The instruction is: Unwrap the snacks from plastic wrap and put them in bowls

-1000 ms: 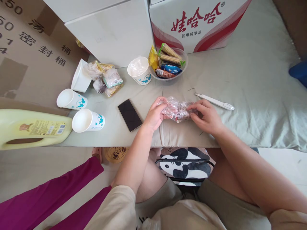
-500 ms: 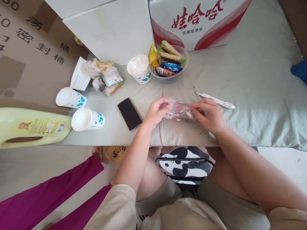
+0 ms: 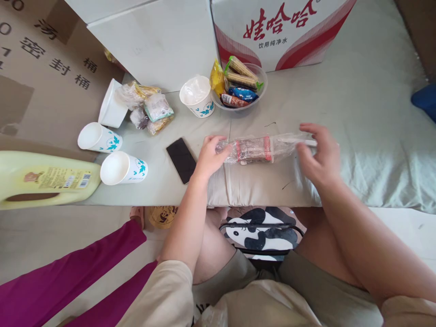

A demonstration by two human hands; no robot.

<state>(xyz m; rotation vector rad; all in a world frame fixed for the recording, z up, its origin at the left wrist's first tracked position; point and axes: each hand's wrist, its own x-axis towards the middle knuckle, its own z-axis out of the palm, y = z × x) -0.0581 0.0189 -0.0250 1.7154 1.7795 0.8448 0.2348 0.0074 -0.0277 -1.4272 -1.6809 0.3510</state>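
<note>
A clear plastic bag point(image 3: 282, 144) is stretched sideways over the cloth-covered surface. Inside it shows a brownish pack with red bands point(image 3: 254, 149), whose exact kind I cannot make out. My left hand point(image 3: 211, 155) pinches the crumpled left end of the bag. At the opposite end my right hand point(image 3: 322, 156), slightly blurred, has its thumb and forefinger apart around the bag's loose tip. A white, slim, pen-like tool point(image 3: 309, 142) shows between those fingers, partly covered by the plastic and the hand; whether the fingers touch it is unclear.
A phone point(image 3: 181, 160) lies left of my left hand. Farther left are paper cups point(image 3: 124, 169), wrapped snacks point(image 3: 158, 109) and a pale yellow jug point(image 3: 51, 179). Behind stand a clear bowl of snacks point(image 3: 252, 102) and a white-and-red carton point(image 3: 272, 41). Another person's purple-trousered legs point(image 3: 102, 254) show below.
The bag has gone from bunched between both hands to stretched out, uncovering the red-banded pack. My right hand has moved right, over the white tool, and its fingers have spread. My left hand shifted slightly left.
</note>
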